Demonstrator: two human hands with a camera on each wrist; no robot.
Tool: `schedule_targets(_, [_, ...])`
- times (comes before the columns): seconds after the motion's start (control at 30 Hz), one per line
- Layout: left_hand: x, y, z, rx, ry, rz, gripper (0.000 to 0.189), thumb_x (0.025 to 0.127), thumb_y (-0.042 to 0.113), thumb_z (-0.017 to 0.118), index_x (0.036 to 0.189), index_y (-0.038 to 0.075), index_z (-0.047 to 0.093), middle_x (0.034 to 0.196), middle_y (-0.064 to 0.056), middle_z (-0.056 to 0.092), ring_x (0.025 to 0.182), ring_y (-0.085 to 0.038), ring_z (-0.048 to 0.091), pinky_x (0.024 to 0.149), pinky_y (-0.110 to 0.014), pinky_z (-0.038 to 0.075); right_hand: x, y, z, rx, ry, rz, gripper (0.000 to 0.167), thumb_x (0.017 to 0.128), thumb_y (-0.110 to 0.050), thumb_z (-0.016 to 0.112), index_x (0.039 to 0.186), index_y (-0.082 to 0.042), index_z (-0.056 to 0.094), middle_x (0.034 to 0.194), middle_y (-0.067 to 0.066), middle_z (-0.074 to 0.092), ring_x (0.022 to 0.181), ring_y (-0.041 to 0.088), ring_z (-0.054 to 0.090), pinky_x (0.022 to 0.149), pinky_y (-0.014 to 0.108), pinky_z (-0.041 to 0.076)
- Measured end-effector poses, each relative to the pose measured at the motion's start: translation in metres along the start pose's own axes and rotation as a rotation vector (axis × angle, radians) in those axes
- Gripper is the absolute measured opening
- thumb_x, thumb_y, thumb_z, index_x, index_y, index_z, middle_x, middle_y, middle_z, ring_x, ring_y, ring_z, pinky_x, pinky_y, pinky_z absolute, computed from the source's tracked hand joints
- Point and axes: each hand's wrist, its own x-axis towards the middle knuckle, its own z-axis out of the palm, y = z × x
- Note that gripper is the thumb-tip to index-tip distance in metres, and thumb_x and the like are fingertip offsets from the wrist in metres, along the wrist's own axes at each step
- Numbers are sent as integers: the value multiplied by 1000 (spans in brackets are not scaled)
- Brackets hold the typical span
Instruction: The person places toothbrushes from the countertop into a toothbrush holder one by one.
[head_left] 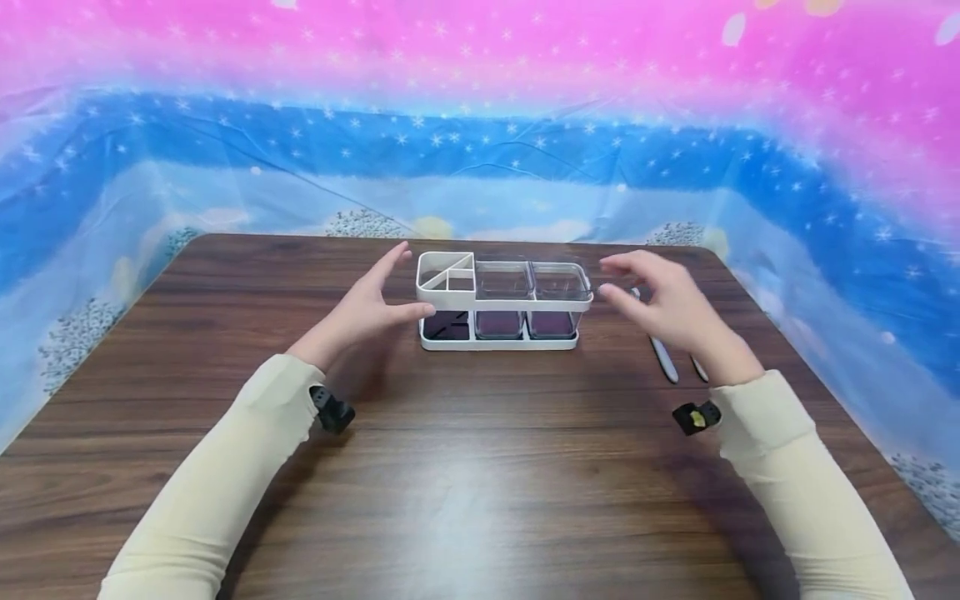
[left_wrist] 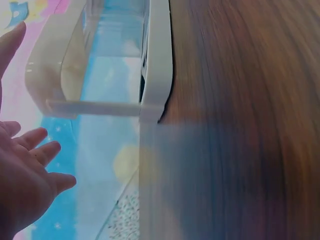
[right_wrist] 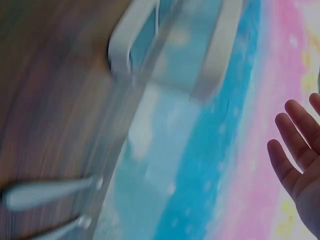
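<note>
Standing rack (head_left: 517, 306): on the table (head_left: 450, 467), toward its far edge, long axis running left to right, divided end (head_left: 446, 294) pointing left!
Left hand (head_left: 356, 308): spread wide, just beside that end.
Right hand (head_left: 663, 300): curved, wide, just off the other.

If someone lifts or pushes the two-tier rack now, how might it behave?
The rack should be stiff, judging by its thick white rims. Its smooth clear bins might be slippery. Its long, flat base suggests sliding before tipping if pushed.
</note>
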Motion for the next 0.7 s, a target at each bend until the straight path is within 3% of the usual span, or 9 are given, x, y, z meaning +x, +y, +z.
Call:
schedule_targets(0.1, [5,0,5,-55,3,5,103,80,33,79,156,22,11,159,-4,23,146,-25,18,116,-52,17,-3,16,-16,-14,49,97,34,92,-12,65,123,0,61,115,17,65,99,30,61,84,41,49])
schedule_targets(0.23, [13,-2,11,-128,8,15,104,80,27,79,157,20,9,160,-6,19,146,-25,17,116,-52,14,-10,40,-29,-12,88,263,37,95,-22,62,128,-5,60,114,16,66,94,23,62,78,23,46])
schedule_targets(0.37, [18,-3,16,-183,8,10,106,80,23,79,157,19,7,160,-6,17,147,-24,16,117,-51,15,-20,68,-34,22,108,405,41,95,-29,60,129,-6,59,115,16,65,84,1,58,71,13,42])
schedule_targets(0.5, [21,-4,22,-225,7,-4,109,79,22,80,157,18,5,160,-6,17,146,-22,18,117,-46,18,-34,95,-37,8,84,469,45,96,-33,58,130,-3,57,115,21,63,83,-14,48,73,12,40])
schedule_targets(0.6, [23,-3,25,-255,8,-7,109,79,20,81,157,17,4,159,-7,21,145,-22,21,117,-43,19,-46,112,-37,-3,58,500,47,96,-31,58,130,1,55,114,24,62,84,-12,47,76,14,39])
schedule_targets(0.7, [24,2,26,-273,3,-17,108,79,18,80,157,16,4,158,-10,22,144,-23,22,117,-43,18,-58,127,-35,0,38,561,47,97,-30,57,131,3,54,114,26,62,91,4,54,80,23,42])
